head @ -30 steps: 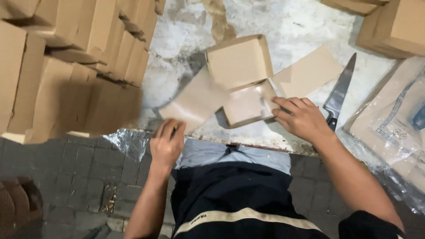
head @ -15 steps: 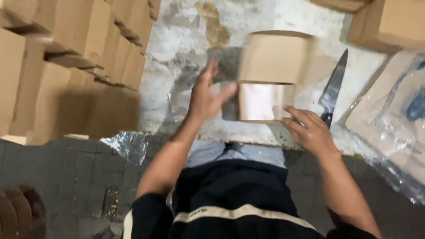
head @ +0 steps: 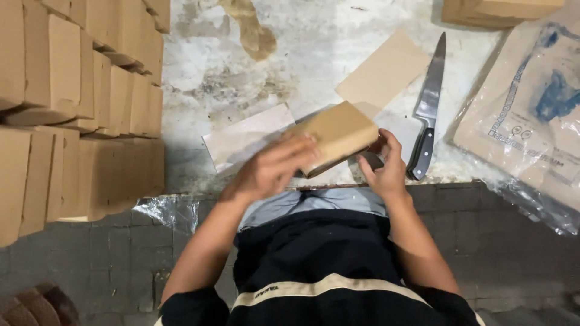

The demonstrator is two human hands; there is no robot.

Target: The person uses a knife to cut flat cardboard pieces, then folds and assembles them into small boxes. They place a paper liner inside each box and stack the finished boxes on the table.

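A small brown cardboard box is held tilted just above the near edge of a worn white table. My left hand presses flat on the box's near left side. My right hand grips its right end from below. A flat brown cardboard sheet lies on the table behind the box. Another pale flat piece lies to the left of it, partly under my left hand.
A large kitchen knife with a dark handle lies on the table right of my right hand, blade pointing away. Stacks of closed brown boxes fill the left side. A clear plastic bag of flat packs sits at right.
The box's flaps stood open a second ago; now it is closed and tilted. My left hand moved from the table edge up onto the box, my right hand to its right end.
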